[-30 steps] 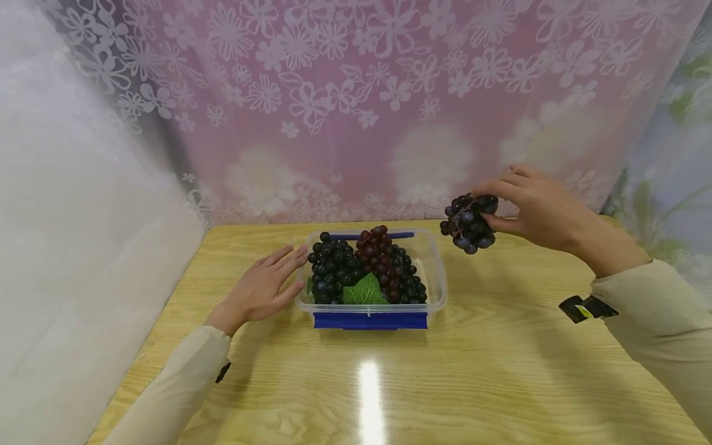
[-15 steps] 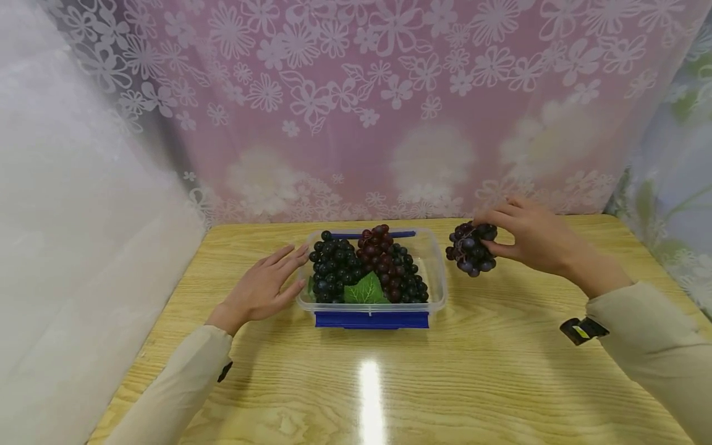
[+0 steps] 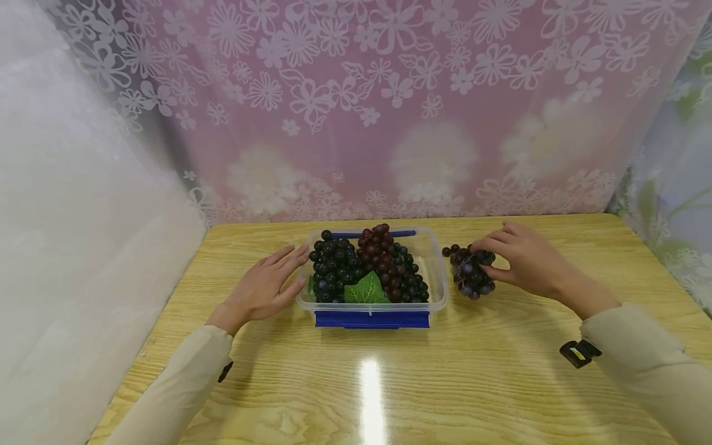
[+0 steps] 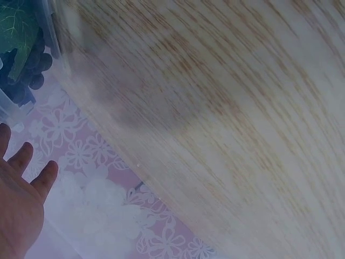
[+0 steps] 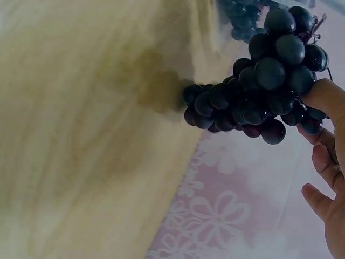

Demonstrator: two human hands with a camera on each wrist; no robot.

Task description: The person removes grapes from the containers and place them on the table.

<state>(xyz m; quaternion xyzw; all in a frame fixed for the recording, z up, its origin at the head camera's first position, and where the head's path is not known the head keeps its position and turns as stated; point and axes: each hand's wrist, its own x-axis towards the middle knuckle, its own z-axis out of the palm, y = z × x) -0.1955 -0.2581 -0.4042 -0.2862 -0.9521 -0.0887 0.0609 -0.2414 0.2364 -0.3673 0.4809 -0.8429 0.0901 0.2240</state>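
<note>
1. Head view. A bunch [image 3: 470,278] of round, dark, glossy grapes is pinched between the thumb and fingers of the right hand [image 3: 525,262], just to the right of a box [image 3: 369,307]; whether it touches the surface [image 3: 456,383] cannot be told. The box is rectangular, of clear plastic, with blue clips [image 3: 371,320]. Within lie dark grapes [image 3: 334,272], red grapes [image 3: 378,253] and a green, pale-veined leaf [image 3: 364,289]. The left hand [image 3: 261,285] has its fingers extended, tips at the box's left wall; contact is unclear. The surface is yellowish, wood-grained and shiny; behind it hangs pink cloth [image 3: 345,99] with white flowers.

2. Left wrist view. The fingers of the left hand are spread and hold nothing; the box's corner, leaf and dark grapes show above them.

3. Right wrist view. The thumb presses into the bunch's stem end, the last fingers standing apart; smooth spheres taper to a narrow tip above the surface's streaked grain.
</note>
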